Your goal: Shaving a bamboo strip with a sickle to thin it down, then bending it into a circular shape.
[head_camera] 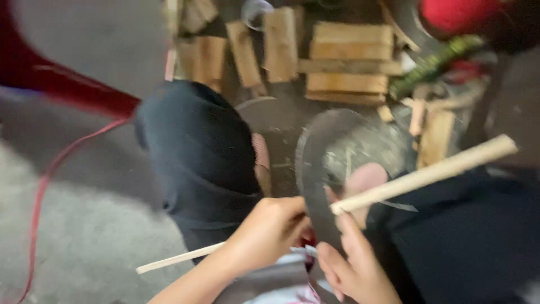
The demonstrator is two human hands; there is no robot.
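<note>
Hands [270, 228] [351, 264] grip stick [427, 174] across curved blade [315, 186].

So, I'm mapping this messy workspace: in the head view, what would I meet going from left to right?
Red strap → dark clothed knee → left hand → right hand → pale wooden stick, which rises toward the right edge.

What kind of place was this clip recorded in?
Probably a small wood or bamboo craft workspace at floor level. Split wooden blocks lie stacked on the bare concrete floor, and the left hand and right hand work a pale wooden strip against a curved dark blade.
</note>
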